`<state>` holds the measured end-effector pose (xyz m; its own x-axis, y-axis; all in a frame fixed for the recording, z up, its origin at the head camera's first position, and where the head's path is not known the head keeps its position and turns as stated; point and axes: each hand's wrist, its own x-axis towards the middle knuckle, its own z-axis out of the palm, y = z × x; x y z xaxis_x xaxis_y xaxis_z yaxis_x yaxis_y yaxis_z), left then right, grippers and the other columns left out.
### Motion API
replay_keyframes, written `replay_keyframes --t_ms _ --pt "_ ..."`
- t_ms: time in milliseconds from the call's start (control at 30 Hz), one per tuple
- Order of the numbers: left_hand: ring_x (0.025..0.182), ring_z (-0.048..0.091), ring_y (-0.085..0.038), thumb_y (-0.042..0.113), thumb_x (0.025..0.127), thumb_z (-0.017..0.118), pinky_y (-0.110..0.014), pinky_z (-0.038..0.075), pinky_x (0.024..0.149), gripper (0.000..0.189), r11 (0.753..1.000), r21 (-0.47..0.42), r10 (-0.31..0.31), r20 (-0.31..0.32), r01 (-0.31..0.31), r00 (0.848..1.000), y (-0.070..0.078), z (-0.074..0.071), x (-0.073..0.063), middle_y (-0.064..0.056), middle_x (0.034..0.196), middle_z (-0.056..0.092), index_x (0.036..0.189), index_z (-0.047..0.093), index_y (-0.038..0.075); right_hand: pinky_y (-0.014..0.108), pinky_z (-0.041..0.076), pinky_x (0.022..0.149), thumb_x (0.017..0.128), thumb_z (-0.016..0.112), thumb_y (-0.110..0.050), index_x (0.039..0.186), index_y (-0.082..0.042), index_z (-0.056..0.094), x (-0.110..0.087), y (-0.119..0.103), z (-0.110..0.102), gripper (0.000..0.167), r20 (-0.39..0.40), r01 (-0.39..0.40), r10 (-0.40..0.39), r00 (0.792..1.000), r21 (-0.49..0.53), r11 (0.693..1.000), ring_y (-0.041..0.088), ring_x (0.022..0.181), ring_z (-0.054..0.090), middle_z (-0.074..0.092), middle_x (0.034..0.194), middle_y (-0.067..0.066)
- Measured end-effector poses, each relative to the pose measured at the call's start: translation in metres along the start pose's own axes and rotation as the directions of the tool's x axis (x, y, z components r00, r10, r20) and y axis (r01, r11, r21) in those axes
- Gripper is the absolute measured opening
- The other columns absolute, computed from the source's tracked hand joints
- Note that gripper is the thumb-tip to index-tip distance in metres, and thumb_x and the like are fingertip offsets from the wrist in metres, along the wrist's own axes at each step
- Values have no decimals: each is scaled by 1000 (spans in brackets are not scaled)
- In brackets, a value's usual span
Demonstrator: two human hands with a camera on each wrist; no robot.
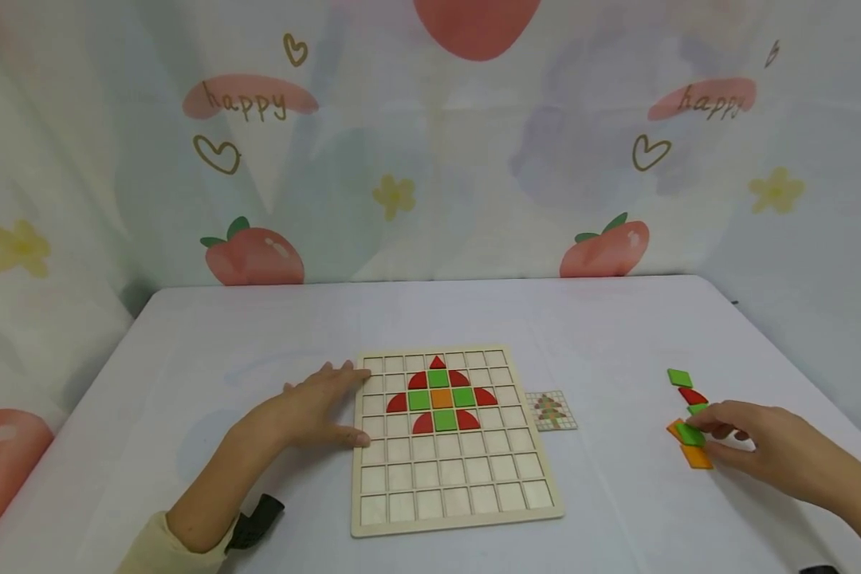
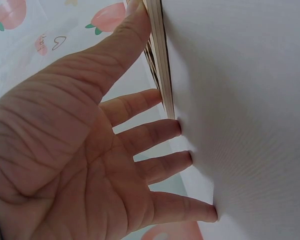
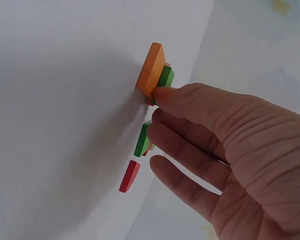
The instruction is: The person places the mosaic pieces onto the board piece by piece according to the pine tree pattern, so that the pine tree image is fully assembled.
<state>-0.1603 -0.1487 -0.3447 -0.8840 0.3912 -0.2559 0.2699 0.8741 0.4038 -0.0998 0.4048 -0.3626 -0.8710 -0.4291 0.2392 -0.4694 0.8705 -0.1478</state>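
Note:
A pale wooden grid board [image 1: 459, 522] lies on the table, with red, green and orange tiles set in a tree-like pattern in its upper squares. My left hand [image 1: 308, 414] is spread at the board's left edge, thumb and index fingertip touching the frame; in the left wrist view the other straight fingers reach down to the tabletop. Off to the right, my right hand [image 1: 778, 450] pinches a green square tile [image 1: 689, 434] between thumb and fingers. Beneath and beside it lie orange tiles [image 1: 697, 457]. A red curved tile [image 1: 692, 396] lies just beyond the fingers.
A small picture card [image 1: 551, 410] with a tree pattern on a grid lies by the board's right edge. Another green tile [image 1: 679, 378] lies farthest back in the loose row. A printed cloth [image 1: 459, 159] hangs behind the white table [image 1: 273, 319].

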Motion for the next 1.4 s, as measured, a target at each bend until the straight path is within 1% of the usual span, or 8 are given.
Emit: replay_keyframes --t_ms 100,300,533,733,867,967,1233,1400 --pt "151 25 -47 44 79 87 -85 24 104 92 1000 -4 0 0 0 1000 -1 1 0 -22 163 34 154 45 12 8 45 68 66 92 -4 101 -22 75 4 -2 2 43 -16 4 -4 1000 4 1000 -10 78 58 63 88 -30" --pt "152 25 -47 44 79 87 -85 24 105 92 1000 -2 4 -7 -4 1000 -2 2 1 -21 163 34 155 45 12 16 50 66 71 93 -12 100 -24 75 12 -7 6 36 3 -43 43 999 0 999 -9 78 57 63 87 -29" --pt "152 25 -47 44 79 87 -85 24 105 93 1000 2 -3 -6 3 1000 -2 2 0 -21 163 34 155 44 12 16 50 66 70 93 -13 101 -23 74 22 -12 10 37 -27 -18 18 999 9 1000 -7 78 58 66 89 -26" --pt "151 25 -47 45 79 87 -85 24 104 93 1000 1 -3 -12 3 1000 -2 2 -1 -22 163 34 155 44 12 22 55 67 73 90 -8 106 -19 74 30 -17 12 38 41 -11 10 999 35 999 -8 81 60 71 96 -16" --pt "152 25 -47 45 79 87 -85 23 104 92 1000 -5 0 -11 0 1000 -2 2 -1 -21 163 34 155 45 13 21 49 60 73 88 -6 112 -13 73 33 -21 11 43 107 -51 45 993 51 997 -7 76 51 70 97 -12" --pt "152 25 -46 45 79 87 -85 23 105 92 1000 -12 -2 -7 2 1000 -2 1 0 -20 163 33 154 45 13 20 42 57 72 88 -5 114 -12 72 35 -23 10 46 120 -65 60 991 43 997 -6 72 44 68 95 -14" --pt "152 25 -45 45 79 87 -83 23 106 92 1000 9 -16 -12 16 1000 0 1 1 -20 163 34 154 45 13 20 45 57 65 93 -3 112 -15 71 39 -31 9 54 -7 52 -52 999 18 998 -6 73 45 66 92 -14" --pt "152 26 -45 44 79 88 -83 24 106 92 1000 6 -24 -11 24 1000 0 2 1 -21 163 34 154 45 13 21 50 59 66 93 -3 111 -16 71 47 -40 6 52 -7 74 -74 997 9 997 -5 75 51 65 93 -15"
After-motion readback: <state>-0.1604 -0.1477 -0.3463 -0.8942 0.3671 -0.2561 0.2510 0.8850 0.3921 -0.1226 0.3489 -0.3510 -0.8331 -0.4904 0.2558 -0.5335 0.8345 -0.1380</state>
